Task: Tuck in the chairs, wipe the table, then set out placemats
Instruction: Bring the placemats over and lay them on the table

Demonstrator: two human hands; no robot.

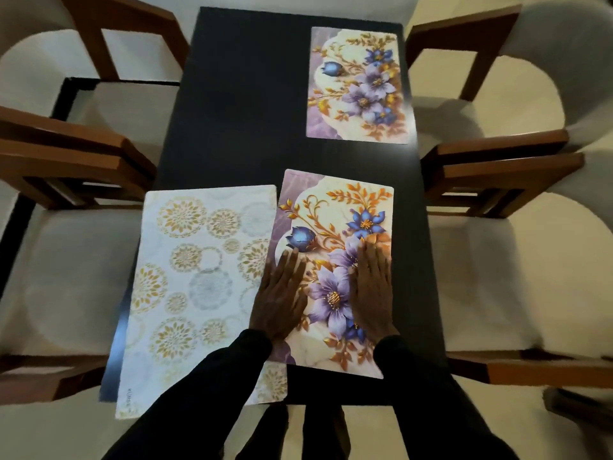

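Black sleeves (212,376): nearest to us; both arms reach forward over the near end of the table.
Left hand (282,293): flat, fingers straight and slightly spread, gripping nothing. It lies across the left edge of the near floral placemat (348,200).
Right hand (371,290): flat, fingers straight and together, gripping nothing. It presses the same mat just beside the left hand.
Near floral placemat: under both palms and skewed a little against the table edge. We judge the flat palms are there to slide and square it, not lift it.
White and gold placemat (199,277): just left of the left hand. Its right edge is overlapped by the floral mat, and its near end appears to hang past the table edge.
Table (248,94): dark top, carrying all three mats.
Far floral placemat (358,84): well beyond the right fingertips, lying square along the right-hand edge.
Chairs: four, wooden frames with pale cushions, two to the left (66,277) (126,107) and two to the right (497,277) (481,88) of the hands. All are drawn up to the table, so we judge tucking done.
Stage: placemats being set. The spot beyond the left fingertips has no mat yet.
Risk: sliding the floral mat may drag the overlapped white one.
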